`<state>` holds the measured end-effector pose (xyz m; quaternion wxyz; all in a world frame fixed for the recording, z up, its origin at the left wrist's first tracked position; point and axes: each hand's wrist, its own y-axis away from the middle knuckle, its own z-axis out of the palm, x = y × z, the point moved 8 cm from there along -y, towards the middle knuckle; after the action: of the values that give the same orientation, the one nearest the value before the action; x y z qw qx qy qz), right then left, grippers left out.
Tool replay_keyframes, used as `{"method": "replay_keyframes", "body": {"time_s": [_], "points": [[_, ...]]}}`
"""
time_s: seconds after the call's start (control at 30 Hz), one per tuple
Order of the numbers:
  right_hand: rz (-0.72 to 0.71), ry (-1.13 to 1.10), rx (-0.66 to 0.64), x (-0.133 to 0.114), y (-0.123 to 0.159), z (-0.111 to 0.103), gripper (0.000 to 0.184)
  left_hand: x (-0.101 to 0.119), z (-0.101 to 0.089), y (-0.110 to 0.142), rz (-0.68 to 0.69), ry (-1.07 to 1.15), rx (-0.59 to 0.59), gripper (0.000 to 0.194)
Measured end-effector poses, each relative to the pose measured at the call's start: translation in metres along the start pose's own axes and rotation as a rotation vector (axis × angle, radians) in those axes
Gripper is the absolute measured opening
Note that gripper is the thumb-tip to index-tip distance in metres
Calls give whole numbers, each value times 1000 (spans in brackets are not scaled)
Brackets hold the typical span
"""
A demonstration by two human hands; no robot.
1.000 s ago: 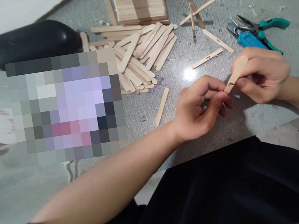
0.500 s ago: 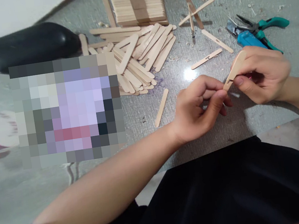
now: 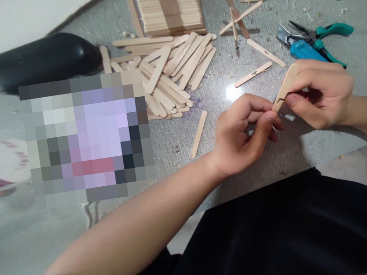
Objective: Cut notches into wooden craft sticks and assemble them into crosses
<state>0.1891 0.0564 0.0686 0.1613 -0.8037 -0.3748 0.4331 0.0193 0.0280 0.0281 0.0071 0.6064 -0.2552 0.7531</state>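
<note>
A notched wooden craft stick [image 3: 286,84] is held up at a slant between my two hands. My left hand [image 3: 243,133] pinches its lower end between thumb and fingers. My right hand [image 3: 321,87] grips it farther up, thumb beside the small notch; a bit of red shows behind that thumb, too hidden to name. Just beyond the hands, two more notched sticks lie on the table: one [image 3: 246,77] nearer the left hand, the other [image 3: 262,50] farther back. A single plain stick [image 3: 198,134] rests to the left of my left hand.
Pliers with green handles [image 3: 335,31] and a blue-handled cutter [image 3: 303,51] lie behind my right hand. A heap of loose sticks [image 3: 164,80] and a banded bundle [image 3: 150,9] are at the back. A black rounded object [image 3: 41,60] sits left, beside a blurred-out patch.
The view has shifted slightly, so the table things appear a little lower. Both hands keep their hold on the notched stick, with hardly any movement.
</note>
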Motion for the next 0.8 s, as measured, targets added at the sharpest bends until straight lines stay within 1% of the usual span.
{"method": "replay_keyframes", "body": {"time_s": [0.1,0.17,0.3,0.37,0.53,0.7,0.8], "points": [[72,11,-7,8,3,3,25,-1,-1,-1,16,-15,5,20],[88,13,2,8,4,4,26,-1,-1,-1,14,-34,2,22],[33,-15,75,-3,0,1,16,-3,-3,0,-9,-49,16,21],[54,-44,74,-5,-1,2,15,-4,-4,0,-20,-42,35,22],[297,-137,-7,2,-1,5,22,-8,-6,1,-21,-72,61,21],[421,-246,-42,-1,-3,4,23,-4,-10,1,56,-166,102,12],[542,-287,-95,3,0,6,26,-2,-12,0,84,-216,118,11]]}}
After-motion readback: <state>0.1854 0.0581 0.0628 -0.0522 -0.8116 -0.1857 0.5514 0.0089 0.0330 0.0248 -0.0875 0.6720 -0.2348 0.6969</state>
